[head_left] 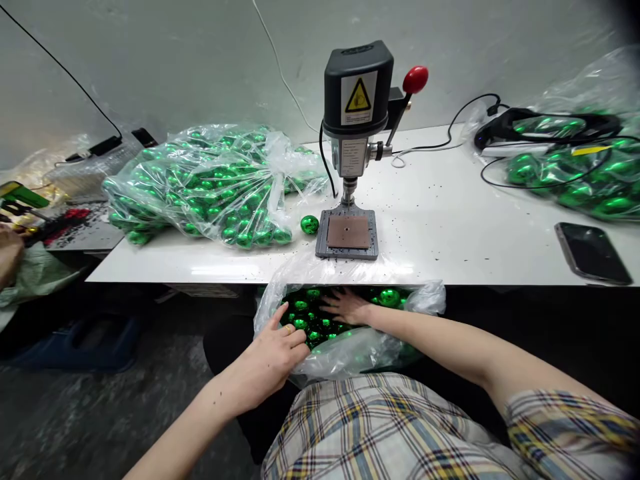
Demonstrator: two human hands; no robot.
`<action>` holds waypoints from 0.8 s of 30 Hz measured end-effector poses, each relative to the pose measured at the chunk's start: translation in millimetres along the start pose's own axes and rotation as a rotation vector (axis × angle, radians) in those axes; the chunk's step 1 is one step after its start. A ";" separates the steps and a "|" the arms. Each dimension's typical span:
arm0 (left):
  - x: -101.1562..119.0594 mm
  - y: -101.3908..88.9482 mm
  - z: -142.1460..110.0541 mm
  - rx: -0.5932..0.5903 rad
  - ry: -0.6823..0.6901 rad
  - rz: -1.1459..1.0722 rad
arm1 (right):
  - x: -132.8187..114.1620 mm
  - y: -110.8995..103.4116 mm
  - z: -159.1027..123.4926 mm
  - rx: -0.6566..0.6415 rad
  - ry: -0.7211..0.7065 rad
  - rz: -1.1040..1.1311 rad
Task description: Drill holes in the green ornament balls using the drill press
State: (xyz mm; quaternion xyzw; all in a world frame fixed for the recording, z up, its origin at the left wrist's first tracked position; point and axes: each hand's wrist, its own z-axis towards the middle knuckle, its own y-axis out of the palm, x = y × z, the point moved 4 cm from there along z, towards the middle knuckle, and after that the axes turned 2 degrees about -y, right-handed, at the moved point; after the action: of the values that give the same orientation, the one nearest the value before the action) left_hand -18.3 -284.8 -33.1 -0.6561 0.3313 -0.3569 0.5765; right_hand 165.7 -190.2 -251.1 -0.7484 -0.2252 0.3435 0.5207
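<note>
A clear plastic bag sits in my lap at the table's front edge, its mouth wide, with shiny green balls inside. My left hand is at the bag's left rim, one finger stretched out and the others curled over the plastic. Inside the bag, my right hand lies over the balls with its fingers spread, holding nothing I can see. A single green ball rests on the table beside the base of a small drill press. On that base lies a brown plate with a small hole.
A large bag of green balls lies left on the white table. At right are another bag, a black cable and a phone. The press's red-knobbed lever sticks out rightward. Another person's hand shows far left.
</note>
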 end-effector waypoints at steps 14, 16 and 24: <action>-2.9 -21.7 -13.8 -0.210 -0.113 -0.509 | -34.8 -66.5 -74.2 -0.148 0.127 0.256; -22.4 -38.9 -5.5 -0.169 -0.093 -0.693 | -40.7 -82.3 -84.1 -0.185 0.111 0.286; -203.9 -69.8 88.0 0.545 -0.990 -0.268 | -65.9 -220.1 -51.5 0.193 -0.066 0.658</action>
State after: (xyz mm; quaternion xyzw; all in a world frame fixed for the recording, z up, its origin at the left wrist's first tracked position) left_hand -49.0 -58.3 11.5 -0.6090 -0.1675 -0.1495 0.7607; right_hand 165.2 -189.8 -15.7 -0.7168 0.0453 0.5367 0.4429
